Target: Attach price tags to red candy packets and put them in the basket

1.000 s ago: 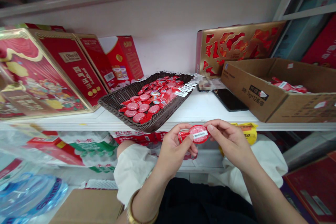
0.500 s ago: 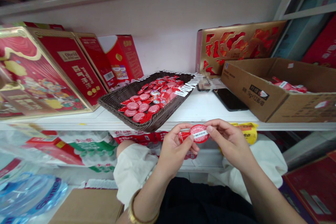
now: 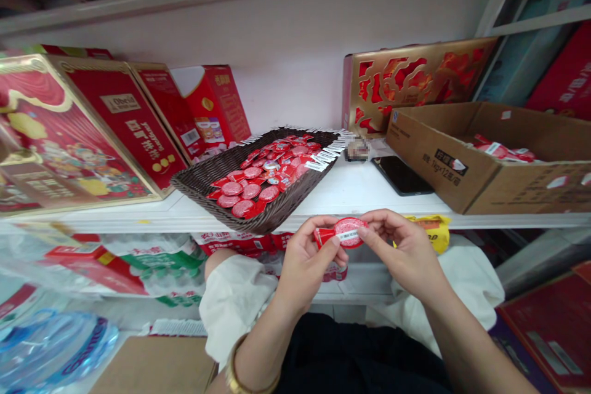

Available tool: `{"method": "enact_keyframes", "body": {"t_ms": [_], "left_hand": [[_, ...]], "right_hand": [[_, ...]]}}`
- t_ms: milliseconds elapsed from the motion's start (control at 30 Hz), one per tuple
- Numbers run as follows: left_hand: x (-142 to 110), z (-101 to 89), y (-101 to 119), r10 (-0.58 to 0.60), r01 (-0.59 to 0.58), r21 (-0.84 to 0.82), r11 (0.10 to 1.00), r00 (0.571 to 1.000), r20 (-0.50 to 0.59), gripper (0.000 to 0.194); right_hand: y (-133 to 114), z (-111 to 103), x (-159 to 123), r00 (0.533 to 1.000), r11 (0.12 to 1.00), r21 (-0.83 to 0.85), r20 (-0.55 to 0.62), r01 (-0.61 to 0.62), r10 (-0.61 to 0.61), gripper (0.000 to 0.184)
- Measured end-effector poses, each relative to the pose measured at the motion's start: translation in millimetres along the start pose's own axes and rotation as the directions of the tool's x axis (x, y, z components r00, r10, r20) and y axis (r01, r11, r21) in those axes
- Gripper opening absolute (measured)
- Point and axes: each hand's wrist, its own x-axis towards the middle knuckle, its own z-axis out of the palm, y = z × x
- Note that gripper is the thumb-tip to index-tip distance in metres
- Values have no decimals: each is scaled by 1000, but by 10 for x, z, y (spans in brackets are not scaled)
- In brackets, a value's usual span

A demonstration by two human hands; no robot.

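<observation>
Both my hands hold a small round red packet [image 3: 347,233] with a tab and a barcode sticker, just off the white shelf's front edge [image 3: 184,220]. My left hand [image 3: 307,265] pinches its tab side between thumb and fingers. My right hand [image 3: 404,249] grips the far rim with thumb and fingertips. Behind them, a dark wicker basket [image 3: 272,212] holds many similar red packets [image 3: 249,191]. A strip of barcode stickers [image 3: 330,152] hangs along the basket's right corner. A gold bangle [image 3: 235,369] circles my left wrist.
Red gift boxes [image 3: 115,126] lean at the shelf's left. A gold-and-red tin [image 3: 415,83] stands at the back right, before an open cardboard box [image 3: 429,166] with red packets inside. A black phone [image 3: 401,175] lies beside the box. Plastic-wrapped goods fill the shelf below.
My right fingers have shifted along the packet's rim and the packet has turned slightly. The barcode sticker now looks narrower. The basket and shelf items have not moved apart from a small camera shift.
</observation>
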Motion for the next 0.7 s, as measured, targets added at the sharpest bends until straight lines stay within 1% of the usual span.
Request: {"method": "enact_keyframes", "body": {"t_ms": [100, 167, 233, 300, 367, 400, 467, 500, 533, 567, 600, 633, 667, 700], "left_hand": [[28, 44, 18, 6, -4, 28, 1000, 999, -46, 25], [66, 101, 43, 0, 3, 44, 999, 999, -50, 28], [130, 206, 97, 15, -15, 43, 999, 1000, -13, 29], [234, 389, 191, 55, -56, 17, 998, 996, 64, 31], [388, 668, 318, 101, -99, -23, 995, 981, 165, 32], [485, 840, 386, 121, -113, -46, 993, 969, 218, 34], [708, 1218, 509, 142, -121, -85, 989, 937, 318, 41], [825, 1403, 554, 160, -129, -109, 986, 921, 354, 46], [936, 1567, 584, 159, -129, -100, 987, 902, 400, 53], [1032, 1699, 598, 147, -143, -42, 989, 892, 428, 63], [1104, 1788, 600, 160, -192, 34, 981, 893, 421, 72], [1147, 1829, 592, 176, -241, 106, 965, 890, 420, 78], [1156, 1819, 583, 197, -291, 173, 941, 885, 422, 82], [1132, 1761, 580, 216, -336, 223, 915, 876, 432, 81]], "right_hand": [[-2, -42, -9, 999, 1000, -10, -45, 13, -13, 27], [-16, -115, -20, 995, 999, -29, -92, 31, -34, 26], [-56, -237, -17, 985, 996, -61, -161, 59, -68, 26], [-132, -412, 30, 960, 991, -100, -254, 92, -115, 25], [-242, -638, 141, 909, 977, -155, -367, 147, -195, 25], [-303, -768, 223, 866, 964, -197, -433, 181, -251, 24], [-421, -1057, 423, 759, 925, -314, -543, 213, -359, 25], [-470, -1206, 529, 681, 902, -384, -608, 198, -408, 27], [-507, -1352, 628, 680, 884, -453, -611, 119, -405, 30], [-533, -1485, 712, 672, 876, -477, -625, 74, -398, 33], [-546, -1596, 775, 683, 848, -531, -616, 7, -392, 35], [-548, -1679, 814, 668, 762, -639, -613, -105, -423, 36], [-540, -1726, 827, 648, 688, -706, -604, -166, -464, 37], [-525, -1736, 816, 641, 629, -755, -577, -183, -506, 37]]}}
